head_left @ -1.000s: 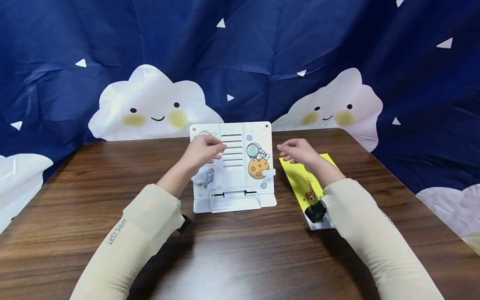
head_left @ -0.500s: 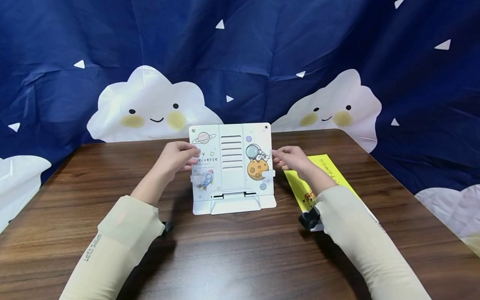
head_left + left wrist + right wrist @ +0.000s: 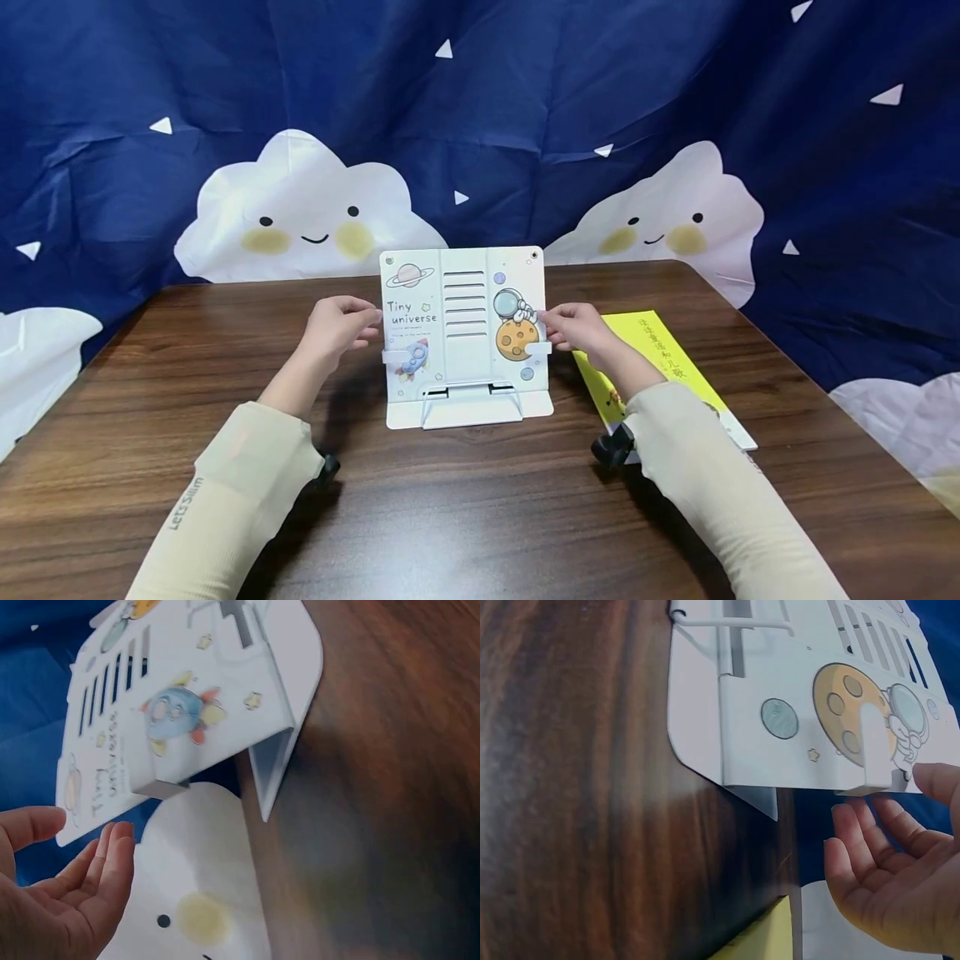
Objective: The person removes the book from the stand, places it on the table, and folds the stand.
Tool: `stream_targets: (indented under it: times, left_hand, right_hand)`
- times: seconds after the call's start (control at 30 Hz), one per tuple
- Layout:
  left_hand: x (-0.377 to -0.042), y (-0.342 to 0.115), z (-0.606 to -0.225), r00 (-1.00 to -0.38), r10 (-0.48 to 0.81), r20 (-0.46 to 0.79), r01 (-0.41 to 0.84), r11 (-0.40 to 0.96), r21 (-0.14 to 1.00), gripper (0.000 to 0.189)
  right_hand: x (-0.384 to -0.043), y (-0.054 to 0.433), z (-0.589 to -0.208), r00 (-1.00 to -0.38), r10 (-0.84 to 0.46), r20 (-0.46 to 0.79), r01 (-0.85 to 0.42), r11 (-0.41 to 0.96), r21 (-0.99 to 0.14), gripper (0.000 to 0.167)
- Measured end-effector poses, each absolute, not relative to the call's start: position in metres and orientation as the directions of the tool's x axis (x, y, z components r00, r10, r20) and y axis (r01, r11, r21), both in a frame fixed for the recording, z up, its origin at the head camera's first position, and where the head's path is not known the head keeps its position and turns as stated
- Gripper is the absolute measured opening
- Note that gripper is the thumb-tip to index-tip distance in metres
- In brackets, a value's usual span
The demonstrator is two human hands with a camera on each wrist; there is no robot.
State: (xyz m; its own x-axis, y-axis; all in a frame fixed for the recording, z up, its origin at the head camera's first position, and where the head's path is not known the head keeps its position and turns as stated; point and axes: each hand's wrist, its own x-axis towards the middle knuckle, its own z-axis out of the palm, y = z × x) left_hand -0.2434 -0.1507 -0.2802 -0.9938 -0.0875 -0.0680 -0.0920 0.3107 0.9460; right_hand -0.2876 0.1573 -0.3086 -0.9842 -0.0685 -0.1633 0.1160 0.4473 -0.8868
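A white book stand (image 3: 467, 358) with space drawings, slots and the words "Tiny universe" stands upright mid-table. Just off its left edge is my left hand (image 3: 339, 327), holding nothing; the left wrist view shows a gap between its thumb and loosely bent fingers. My right hand (image 3: 576, 327) is at the stand's right edge, above the side clip (image 3: 875, 746). In the right wrist view its thumb (image 3: 934, 781) overlaps the front face near the astronaut, and the relaxed fingertips reach the edge from behind, apart from the thumb. A wire holder (image 3: 471, 385) crosses the stand's bottom ledge.
A yellow book (image 3: 660, 354) with a giraffe lies right of the stand, partly under my right forearm. The brown wooden table (image 3: 465, 517) extends to a dark blue curtain (image 3: 487, 108) with smiling clouds behind it. A black device (image 3: 613, 446) sits at my right wrist.
My left hand has come from in front of the stand out past its left edge. The right hand has moved left and down to the right edge. The stand stays in place.
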Motion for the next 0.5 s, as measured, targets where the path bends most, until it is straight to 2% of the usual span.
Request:
stream_targets:
  times: [0.2, 0.5]
  left_hand:
    - [-0.248, -0.153, -0.291, -0.991, -0.055, -0.121, -0.131, 0.299, 0.945, 0.035]
    - [-0.252, -0.148, -0.302, -0.989, -0.063, -0.131, -0.144, 0.297, 0.944, 0.033]
  right_hand:
    - [-0.288, 0.157, -0.315, -0.982, -0.061, -0.178, 0.136, 0.424, -0.895, 0.036]
    - [-0.288, 0.154, -0.316, -0.983, -0.060, -0.173, 0.129, 0.444, -0.886, 0.037]
